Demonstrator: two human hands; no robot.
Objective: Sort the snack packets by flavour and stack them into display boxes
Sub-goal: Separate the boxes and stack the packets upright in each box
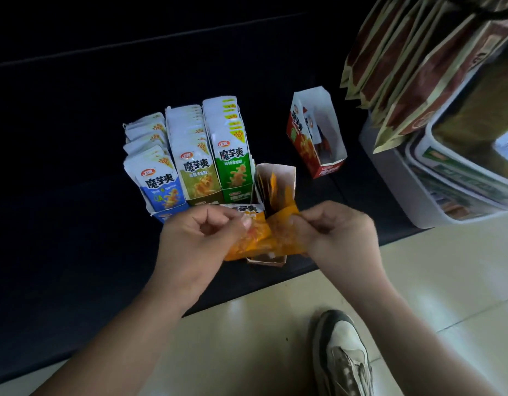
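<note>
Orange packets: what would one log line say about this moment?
left hand, right hand: holding orange packets | above open box | blue box, olive box, green box: filled | red box: few packets

We look down on a shop: display boxes (pixel 299 144) of snack packets (pixel 187 130) line the dark counter (pixel 61 195), bagged snacks (pixel 404 67) stocked alongside.

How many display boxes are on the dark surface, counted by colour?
Blue box: 1
Olive box: 1
Green box: 1
Red box: 1
Open box under the orange packets: 1
Total: 5
</note>
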